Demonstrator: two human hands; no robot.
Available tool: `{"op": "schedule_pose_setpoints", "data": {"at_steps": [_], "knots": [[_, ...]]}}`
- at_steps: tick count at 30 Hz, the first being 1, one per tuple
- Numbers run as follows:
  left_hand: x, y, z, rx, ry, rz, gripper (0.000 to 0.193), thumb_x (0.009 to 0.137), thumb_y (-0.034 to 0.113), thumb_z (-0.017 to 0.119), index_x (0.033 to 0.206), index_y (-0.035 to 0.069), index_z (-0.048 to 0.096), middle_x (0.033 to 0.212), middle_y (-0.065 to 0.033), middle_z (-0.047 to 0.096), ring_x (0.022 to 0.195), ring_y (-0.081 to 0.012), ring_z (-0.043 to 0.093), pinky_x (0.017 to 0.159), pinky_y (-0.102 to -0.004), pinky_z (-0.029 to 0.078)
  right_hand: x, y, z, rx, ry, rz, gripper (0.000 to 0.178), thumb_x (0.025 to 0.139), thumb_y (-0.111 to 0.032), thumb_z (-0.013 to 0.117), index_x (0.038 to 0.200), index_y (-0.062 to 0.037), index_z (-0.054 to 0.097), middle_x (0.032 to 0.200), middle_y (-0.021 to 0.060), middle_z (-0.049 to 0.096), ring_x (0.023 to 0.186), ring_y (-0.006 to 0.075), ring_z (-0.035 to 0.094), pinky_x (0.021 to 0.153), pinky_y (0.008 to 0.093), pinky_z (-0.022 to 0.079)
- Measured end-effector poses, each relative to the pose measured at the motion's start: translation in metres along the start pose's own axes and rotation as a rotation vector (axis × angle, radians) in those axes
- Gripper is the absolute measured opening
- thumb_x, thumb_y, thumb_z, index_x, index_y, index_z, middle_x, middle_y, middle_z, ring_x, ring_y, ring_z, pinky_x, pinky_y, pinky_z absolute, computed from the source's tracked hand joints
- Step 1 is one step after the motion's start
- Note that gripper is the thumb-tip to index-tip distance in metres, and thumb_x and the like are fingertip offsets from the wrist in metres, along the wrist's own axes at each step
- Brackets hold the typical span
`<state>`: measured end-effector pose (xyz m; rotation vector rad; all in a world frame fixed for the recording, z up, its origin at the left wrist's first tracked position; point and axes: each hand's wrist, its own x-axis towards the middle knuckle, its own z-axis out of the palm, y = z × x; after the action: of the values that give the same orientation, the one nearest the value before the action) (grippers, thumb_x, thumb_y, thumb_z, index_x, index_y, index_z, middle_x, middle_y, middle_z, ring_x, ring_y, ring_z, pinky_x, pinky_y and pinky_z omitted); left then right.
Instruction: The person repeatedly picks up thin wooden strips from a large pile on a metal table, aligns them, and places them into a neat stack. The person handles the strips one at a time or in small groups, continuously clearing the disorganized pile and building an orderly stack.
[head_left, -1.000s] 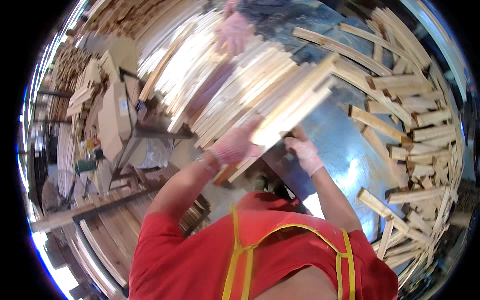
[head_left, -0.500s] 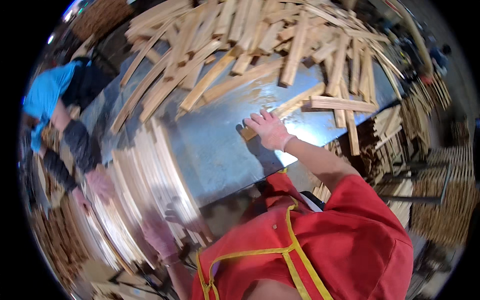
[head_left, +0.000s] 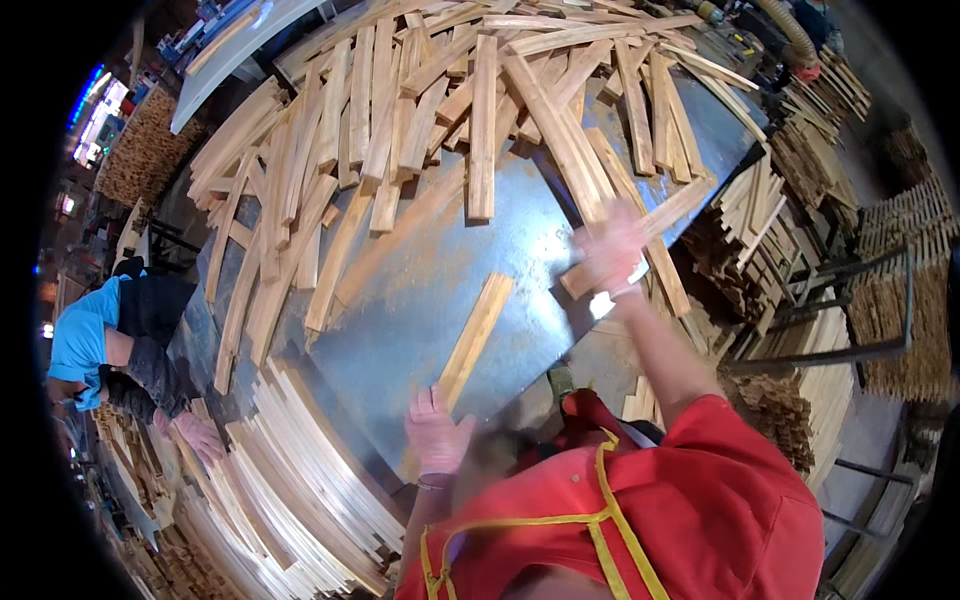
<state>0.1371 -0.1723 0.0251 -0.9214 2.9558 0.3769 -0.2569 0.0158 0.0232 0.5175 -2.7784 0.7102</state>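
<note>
My left hand [head_left: 438, 437], in a pale pink glove, is at the table's near edge with a short wooden strip [head_left: 478, 328] between its fingers and thumb. The strip slants away from me across the metal tabletop. Farther right, my right hand [head_left: 612, 250], also gloved, is smeared by motion above the right part of the table. Beneath or beside it, a wooden piece [head_left: 577, 281] shows its near end; I cannot tell whether the fingers grip it. Long wooden strips [head_left: 560, 130] reach toward that hand from the pile.
A heap of loose wooden strips [head_left: 390, 110] covers the far side of the metal table [head_left: 400, 300]. Rows of pale strips [head_left: 320, 460] stand at the near left. A co-worker in blue [head_left: 90, 325] bends there, gloved hands on the strips. Racks of stacked wood [head_left: 910, 330] stand right.
My left hand has moved from the pale rows right to the short strip. My right hand has moved right across the table. The view has shifted, and the co-worker appears lower.
</note>
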Motion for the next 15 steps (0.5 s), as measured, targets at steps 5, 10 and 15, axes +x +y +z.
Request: {"op": "schedule_pose_setpoints", "data": {"at_steps": [5,10,15], "knots": [[0.013,-0.004,0.046,0.064,0.066,-0.081,0.083,0.080,0.039,0.087,0.150,0.007,0.056,0.137,-0.0141,0.063,0.130,-0.0416,0.060,0.101,-0.0565,0.051,0.098,0.128,-0.021,-0.085,-0.021,0.791,0.104,0.080,-0.058,0.083,0.160,-0.0035,0.047,0.156,0.0270,0.057,0.142,0.0432,0.058,0.117,0.0484,0.051],[0.007,0.007,0.024,-0.395,0.031,-0.233,0.063,0.092,0.024,0.079,0.149,0.007,0.059,0.119,-0.0131,0.071,0.106,-0.0340,0.070,0.087,-0.0489,0.057,0.080,0.135,0.009,0.622,0.187,0.716,0.089,0.082,-0.016,0.079,0.162,0.0026,0.043,0.146,0.0273,0.060,0.130,0.0407,0.064,0.110,0.0471,0.053],[-0.026,0.021,0.001,-1.594,-0.016,-0.826,0.049,0.102,0.022,0.072,0.147,0.005,0.062,0.122,-0.0101,0.072,0.102,-0.0232,0.073,0.088,-0.0370,0.062,0.126,0.025,0.008,0.440,0.059,0.084,0.071,0.086,-0.018,0.071,0.153,-0.0003,0.055,0.162,0.0257,0.050,0.150,0.0448,0.047,0.128,0.0454,0.038]]}}
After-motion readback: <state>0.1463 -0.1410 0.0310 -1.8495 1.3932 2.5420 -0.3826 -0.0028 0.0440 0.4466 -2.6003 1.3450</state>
